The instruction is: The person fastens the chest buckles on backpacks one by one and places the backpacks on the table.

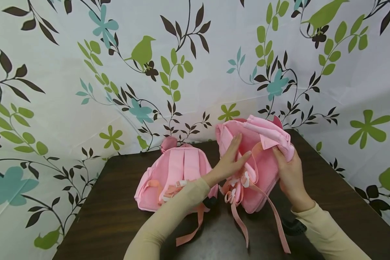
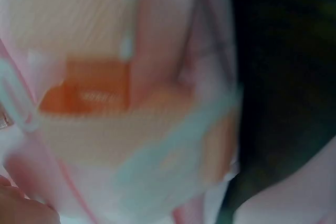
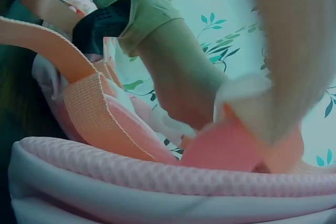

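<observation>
A pink backpack [image 1: 263, 177] is tilted up on the right of the table, its straps facing the person in the head view. My right hand [image 1: 290, 177] grips its upper right side, thumb on the strap side. Against a padded shoulder strap [image 1: 226, 139] rests my left hand [image 1: 229, 162], index finger and thumb spread apart. Peach webbing straps [image 1: 276, 216] dangle from the bag below. In the right wrist view, the bag's mesh edge [image 3: 157, 179] crosses the front, with the left hand [image 3: 184, 87] beyond it. Blurred peach webbing [image 2: 105, 135] fills much of the left wrist view.
A second pink backpack [image 1: 175, 166] lies to the left, straps up, one peach strap [image 1: 193, 231] trailing toward the person. The dark wooden table [image 1: 97, 216] ends at a patterned cloth backdrop [image 1: 195, 83] with leaves and birds.
</observation>
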`<act>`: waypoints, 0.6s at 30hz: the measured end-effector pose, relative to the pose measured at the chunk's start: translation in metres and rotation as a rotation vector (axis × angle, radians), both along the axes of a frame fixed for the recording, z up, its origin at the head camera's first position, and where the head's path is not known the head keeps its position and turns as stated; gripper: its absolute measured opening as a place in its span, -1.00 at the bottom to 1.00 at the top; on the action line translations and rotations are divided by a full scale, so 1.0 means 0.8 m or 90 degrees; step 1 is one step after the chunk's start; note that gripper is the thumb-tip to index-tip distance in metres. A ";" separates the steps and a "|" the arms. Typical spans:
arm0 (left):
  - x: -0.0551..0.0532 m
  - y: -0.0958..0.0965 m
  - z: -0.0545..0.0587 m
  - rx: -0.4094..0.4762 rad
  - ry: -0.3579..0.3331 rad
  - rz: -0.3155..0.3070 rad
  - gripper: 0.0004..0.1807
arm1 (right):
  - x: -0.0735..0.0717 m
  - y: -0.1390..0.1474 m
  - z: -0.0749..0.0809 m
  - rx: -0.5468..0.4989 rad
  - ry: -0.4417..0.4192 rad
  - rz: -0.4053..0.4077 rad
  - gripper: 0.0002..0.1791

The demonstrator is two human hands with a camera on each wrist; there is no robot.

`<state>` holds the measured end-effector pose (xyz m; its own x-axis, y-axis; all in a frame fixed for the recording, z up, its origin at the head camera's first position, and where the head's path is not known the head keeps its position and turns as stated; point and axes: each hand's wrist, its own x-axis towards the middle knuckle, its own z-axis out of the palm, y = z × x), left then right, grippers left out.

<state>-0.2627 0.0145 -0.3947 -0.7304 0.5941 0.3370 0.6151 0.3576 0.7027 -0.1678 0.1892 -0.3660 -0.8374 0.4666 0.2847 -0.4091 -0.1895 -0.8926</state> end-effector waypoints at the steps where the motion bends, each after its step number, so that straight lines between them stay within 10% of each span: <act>1: 0.002 0.001 -0.004 -0.006 -0.006 -0.006 -0.10 | 0.000 0.001 -0.001 -0.003 0.001 -0.002 -0.75; 18: 0.068 0.011 -0.027 -0.155 -0.051 -0.132 0.02 | -0.004 0.031 -0.020 -0.063 0.014 0.004 -0.60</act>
<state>-0.2085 0.0235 -0.4163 -0.6045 0.7887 0.1122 0.6381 0.3950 0.6610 -0.1708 0.2139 -0.3821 -0.8347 0.4878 0.2556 -0.4265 -0.2789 -0.8604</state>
